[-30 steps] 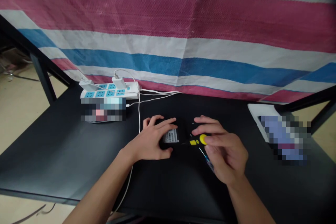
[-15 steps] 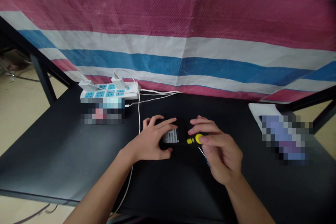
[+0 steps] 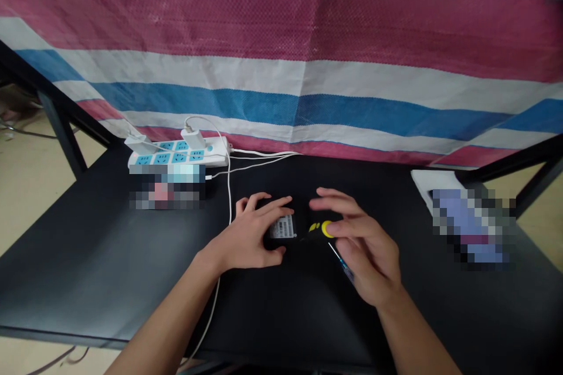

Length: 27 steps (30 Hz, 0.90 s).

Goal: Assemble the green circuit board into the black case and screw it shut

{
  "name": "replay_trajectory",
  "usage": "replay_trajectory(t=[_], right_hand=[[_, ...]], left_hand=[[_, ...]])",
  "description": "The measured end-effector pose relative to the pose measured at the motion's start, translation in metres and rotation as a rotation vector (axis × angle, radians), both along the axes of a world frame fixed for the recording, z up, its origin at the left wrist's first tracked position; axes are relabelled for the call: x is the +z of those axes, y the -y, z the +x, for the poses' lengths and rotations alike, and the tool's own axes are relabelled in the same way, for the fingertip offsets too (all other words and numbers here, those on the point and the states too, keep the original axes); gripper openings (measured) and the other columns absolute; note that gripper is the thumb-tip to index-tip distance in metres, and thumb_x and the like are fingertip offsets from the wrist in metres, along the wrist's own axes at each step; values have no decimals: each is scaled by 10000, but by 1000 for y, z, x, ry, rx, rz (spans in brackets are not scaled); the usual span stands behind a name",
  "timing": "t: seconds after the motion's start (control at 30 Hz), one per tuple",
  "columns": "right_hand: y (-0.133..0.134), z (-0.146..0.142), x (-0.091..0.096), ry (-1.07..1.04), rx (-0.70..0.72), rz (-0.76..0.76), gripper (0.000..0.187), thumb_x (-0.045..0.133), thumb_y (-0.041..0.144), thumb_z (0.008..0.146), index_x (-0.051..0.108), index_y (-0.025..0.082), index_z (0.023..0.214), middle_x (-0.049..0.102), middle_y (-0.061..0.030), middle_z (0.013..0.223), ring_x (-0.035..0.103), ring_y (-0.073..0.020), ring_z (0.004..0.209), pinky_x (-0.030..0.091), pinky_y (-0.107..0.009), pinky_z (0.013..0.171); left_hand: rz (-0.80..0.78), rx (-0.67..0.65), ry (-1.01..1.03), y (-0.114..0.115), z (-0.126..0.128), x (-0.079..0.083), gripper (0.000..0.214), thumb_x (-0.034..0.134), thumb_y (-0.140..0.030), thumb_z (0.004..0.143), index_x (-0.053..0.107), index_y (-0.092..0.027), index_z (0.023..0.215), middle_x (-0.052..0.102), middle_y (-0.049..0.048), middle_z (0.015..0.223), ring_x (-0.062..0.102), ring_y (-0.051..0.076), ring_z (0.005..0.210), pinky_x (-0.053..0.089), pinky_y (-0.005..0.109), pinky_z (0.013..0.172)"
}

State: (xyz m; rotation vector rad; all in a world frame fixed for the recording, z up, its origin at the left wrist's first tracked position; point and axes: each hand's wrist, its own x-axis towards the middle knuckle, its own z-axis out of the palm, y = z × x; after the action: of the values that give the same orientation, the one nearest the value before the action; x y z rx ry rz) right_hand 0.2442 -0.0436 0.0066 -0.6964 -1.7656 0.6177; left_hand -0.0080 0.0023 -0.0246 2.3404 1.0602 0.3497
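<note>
My left hand lies over a flat black box-shaped device with a white printed label. Its fingers stretch across the top and the thumb rests along the near side, holding the device against the table. In my right hand, thumb and index finger pinch the end of a black and yellow screwdriver; the other fingers are raised. The screwdriver points left at the device's right edge; its tip is too dark to make out. Under my right hand lies a thin tool with a metal shaft and a blue part.
A white power strip with two plugged-in chargers stands at the back left, beside a blurred-out item. A white cable runs under my left wrist. On the right lie a white sheet and another blurred item. Striped sheeting hangs behind.
The yellow marks on the screwdriver's handle look different, so it has turned in my right fingers. My left hand stays on the device. The whole view has shifted slightly.
</note>
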Motion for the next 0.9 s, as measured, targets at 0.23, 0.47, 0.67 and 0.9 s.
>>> replay_trajectory(t=[0.23,0.47,0.67,0.9], right_hand=[[2,-1,-1,4,-1,-12,287,640,233,1004,687,294,1281,706,-95,1342,619,-323,1368,440,-664,1222],[0,-3,-1,-5,-37,37,345,687,175,954,671,305,1272,708,-73,1293,656,-284,1277,449,-632,1226],[1,-2,0,-12,-88,34,347,701,148,937,667,318,1238,742,-47,1157,699,-274,1206,427,-650,1248],[0,-2,2,29,-34,20,352,625,89,961,655,300,1241,786,-59,1207,701,-294,1286,421,-690,1247]], left_hand=[[-2,-3,3,0,0,-1,820,816,-344,752,562,-342,1532,447,19,1746,342,469,1524,293,670,1198],[5,-8,6,0,0,-1,821,814,-338,760,553,-344,1538,440,18,1750,332,465,1532,293,675,1204],[12,-6,10,-1,0,-2,822,814,-337,750,556,-349,1531,445,17,1747,333,473,1532,295,681,1204],[18,-3,16,0,-1,-4,801,812,-361,760,566,-346,1522,440,21,1751,339,474,1532,281,697,1210]])
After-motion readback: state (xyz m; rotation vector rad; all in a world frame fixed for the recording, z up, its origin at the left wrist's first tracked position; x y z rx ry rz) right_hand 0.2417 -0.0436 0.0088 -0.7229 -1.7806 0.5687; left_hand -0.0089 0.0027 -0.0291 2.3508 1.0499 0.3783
